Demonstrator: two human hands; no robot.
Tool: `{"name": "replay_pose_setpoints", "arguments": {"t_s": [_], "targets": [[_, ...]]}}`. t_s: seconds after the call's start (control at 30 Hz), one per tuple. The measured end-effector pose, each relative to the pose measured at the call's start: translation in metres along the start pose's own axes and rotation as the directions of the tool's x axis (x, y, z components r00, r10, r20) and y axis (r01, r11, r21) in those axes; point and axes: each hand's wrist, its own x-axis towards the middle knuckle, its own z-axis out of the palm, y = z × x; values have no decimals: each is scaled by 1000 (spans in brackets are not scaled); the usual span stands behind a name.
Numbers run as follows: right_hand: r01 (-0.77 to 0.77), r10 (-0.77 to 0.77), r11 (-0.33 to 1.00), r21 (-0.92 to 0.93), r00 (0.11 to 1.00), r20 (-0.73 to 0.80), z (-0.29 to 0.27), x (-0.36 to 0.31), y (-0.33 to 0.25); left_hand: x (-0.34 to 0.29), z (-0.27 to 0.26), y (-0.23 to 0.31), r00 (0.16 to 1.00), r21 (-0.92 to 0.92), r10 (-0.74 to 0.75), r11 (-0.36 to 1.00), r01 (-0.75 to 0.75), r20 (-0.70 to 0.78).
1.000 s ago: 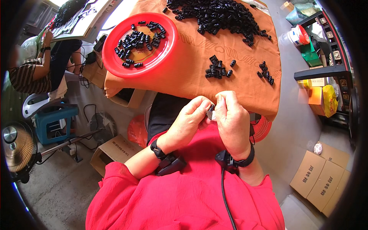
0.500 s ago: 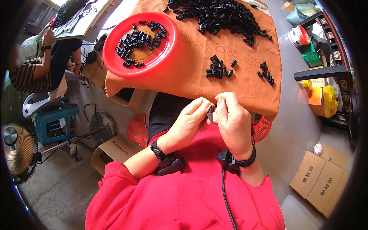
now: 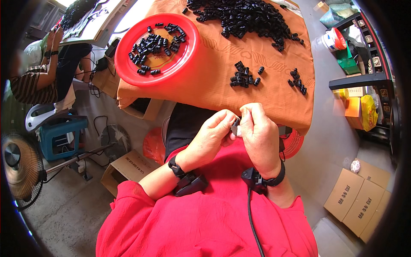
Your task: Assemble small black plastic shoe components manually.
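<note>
Just off the near edge of the orange-covered table, my two hands meet in front of my body. The fingers of my left hand point(image 3: 212, 133) are pinched around a small black plastic part point(image 3: 235, 123), mostly hidden by the fingertips. My right hand point(image 3: 260, 139) is closed right against it, thumb and forefinger pressed together; what they grip is hidden. A greyish-white bit point(image 3: 238, 132) shows between the hands, too small to name. On the cloth beyond lie a small cluster of black parts point(image 3: 242, 77) and a few more point(image 3: 297, 81) to its right.
A red round tray point(image 3: 124, 64) holds many black parts at the table's left. A large heap of them point(image 3: 252, 21) covers the far side. At left are a fan point(image 3: 19, 162), a blue stool point(image 3: 62, 137) and a co-worker point(image 3: 38, 81). Cardboard boxes point(image 3: 357, 201) stand right.
My hands stay almost in place, with only a slight shift of the fingers. At the far left, the co-worker's hands have come up together, and the fan head has turned a little.
</note>
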Motion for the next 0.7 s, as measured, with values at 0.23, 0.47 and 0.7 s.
{"name": "replay_pose_setpoints", "arguments": {"t_s": [0.23, 0.47, 0.7], "targets": [[-4, 4, 1000, 15, 1000, 3, 0, -1, 1, 0, 0, 0, 1000, -21, -14, 1000, 14, -3], [-17, 16, 999, 27, 1000, 10, 0, -1, -1, 1, -2, -1, 1000, 46, 1, 999, -1, -1], [-24, 24, 999, 29, 1000, 14, -2, -2, -1, 0, 1, -2, 1000, 34, -12, 999, 12, -10]]}}
